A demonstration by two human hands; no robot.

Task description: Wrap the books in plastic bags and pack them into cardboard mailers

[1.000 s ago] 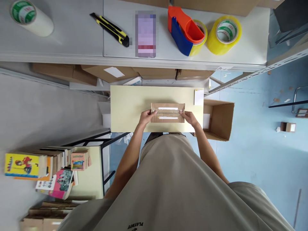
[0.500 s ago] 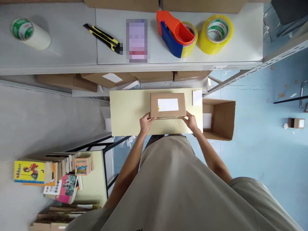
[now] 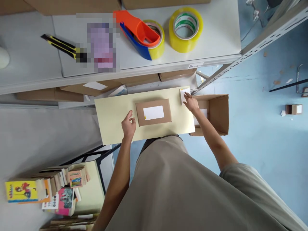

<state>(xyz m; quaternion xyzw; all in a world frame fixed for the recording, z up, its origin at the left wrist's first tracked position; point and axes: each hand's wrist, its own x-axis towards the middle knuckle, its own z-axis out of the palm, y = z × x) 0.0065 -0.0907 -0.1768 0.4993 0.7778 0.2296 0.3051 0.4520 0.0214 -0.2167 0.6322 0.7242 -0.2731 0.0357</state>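
Labelled carton point(image 3: 157, 123) lies mid-table; right hand point(image 3: 192, 103) over the white pad point(image 3: 182, 98).
I find the right hand half open, fingers spread on the pad at the far right corner of the table point(image 3: 113, 128); whether it grips anything I cannot tell. The left hand point(image 3: 129, 126), loosely curled and empty, is just beside the carton's left end. In my judgement, light fingertip pressure would best keep the pad from sliding. The carton's long axis runs left to right, right end angled slightly away from the body; the pad's runs away from it.
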